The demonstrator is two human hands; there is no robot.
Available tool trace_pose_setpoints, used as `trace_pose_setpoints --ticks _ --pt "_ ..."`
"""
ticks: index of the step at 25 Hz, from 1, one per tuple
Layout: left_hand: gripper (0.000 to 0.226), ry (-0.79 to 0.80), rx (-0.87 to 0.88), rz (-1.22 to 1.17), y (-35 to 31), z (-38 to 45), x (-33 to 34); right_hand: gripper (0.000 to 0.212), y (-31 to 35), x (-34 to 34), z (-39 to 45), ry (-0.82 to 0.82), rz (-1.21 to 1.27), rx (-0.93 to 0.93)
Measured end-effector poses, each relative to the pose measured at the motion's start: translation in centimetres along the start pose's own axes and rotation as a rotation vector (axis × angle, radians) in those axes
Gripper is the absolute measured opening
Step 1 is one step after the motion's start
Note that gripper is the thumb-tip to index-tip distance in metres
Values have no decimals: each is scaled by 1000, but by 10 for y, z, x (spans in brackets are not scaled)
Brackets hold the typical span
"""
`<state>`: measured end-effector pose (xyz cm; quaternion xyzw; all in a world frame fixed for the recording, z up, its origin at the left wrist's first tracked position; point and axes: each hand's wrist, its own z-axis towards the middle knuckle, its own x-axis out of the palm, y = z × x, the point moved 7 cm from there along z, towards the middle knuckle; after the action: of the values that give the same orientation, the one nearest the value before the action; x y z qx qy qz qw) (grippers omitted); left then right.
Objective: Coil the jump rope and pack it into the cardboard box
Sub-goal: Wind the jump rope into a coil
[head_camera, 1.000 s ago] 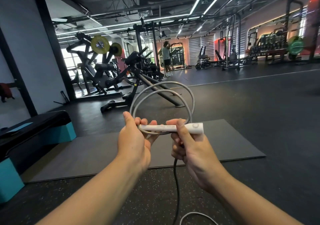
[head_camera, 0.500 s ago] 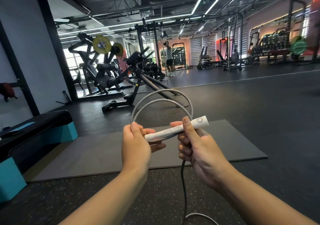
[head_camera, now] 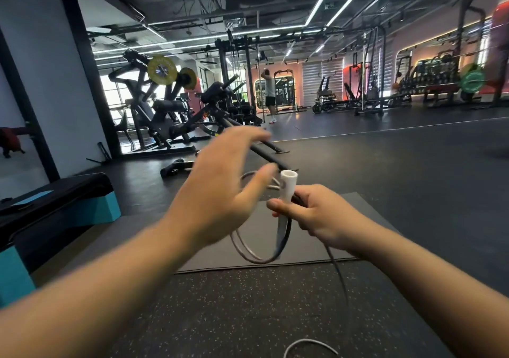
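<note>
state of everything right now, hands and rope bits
left hand: open, fingers spread, blurred, holding nothing
right hand: gripping the handle and coils
handle: upright, white, in the right hand
coils: looped, hanging below the right hand
loose rope: uncoiled, trailing to the floor
cardboard box: not in view

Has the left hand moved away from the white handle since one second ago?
Yes. The left hand let go of the white handle and rose toward the machines.

Dark gym floor (head_camera: 413,181), grey mat (head_camera: 220,253) beneath the hands, black-and-teal step platform (head_camera: 57,200) to their left, weight machine with yellow plates (head_camera: 162,70) beyond, distant person (head_camera: 270,93), green plate (head_camera: 472,81) far right
</note>
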<state>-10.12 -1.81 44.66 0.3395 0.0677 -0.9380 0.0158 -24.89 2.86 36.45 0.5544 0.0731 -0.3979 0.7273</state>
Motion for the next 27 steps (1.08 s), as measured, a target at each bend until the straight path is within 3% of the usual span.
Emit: trace_pose_setpoints --ticks 2,4,6,8,12,16,19,24,27 --pt "43 368 136 151 -30 37 15 57 11 -1 6 45 -172 -56" --pt "38 704 90 334 -34 55 40 49 21 -8 10 -8 -238 -97" --pt "39 915 9 461 -25 54 60 36 26 -12 10 -20 -230 -94" --pt "43 994 -46 486 -13 45 71 43 23 -8 7 29 -203 -74" --pt "41 962 25 364 5 33 67 57 15 -19 1 36 -132 -31" --pt "47 933 14 196 26 26 53 53 11 -23 -5 109 -163 -26" --pt "50 839 -75 114 58 26 17 53 -17 -51 -17 48 -145 98" --pt "52 464 -462 -492 99 4 -2 48 -46 -43 -29 -23 328 186" --pt "48 179 -663 -862 101 -15 25 86 -46 1 -24 11 728 211"
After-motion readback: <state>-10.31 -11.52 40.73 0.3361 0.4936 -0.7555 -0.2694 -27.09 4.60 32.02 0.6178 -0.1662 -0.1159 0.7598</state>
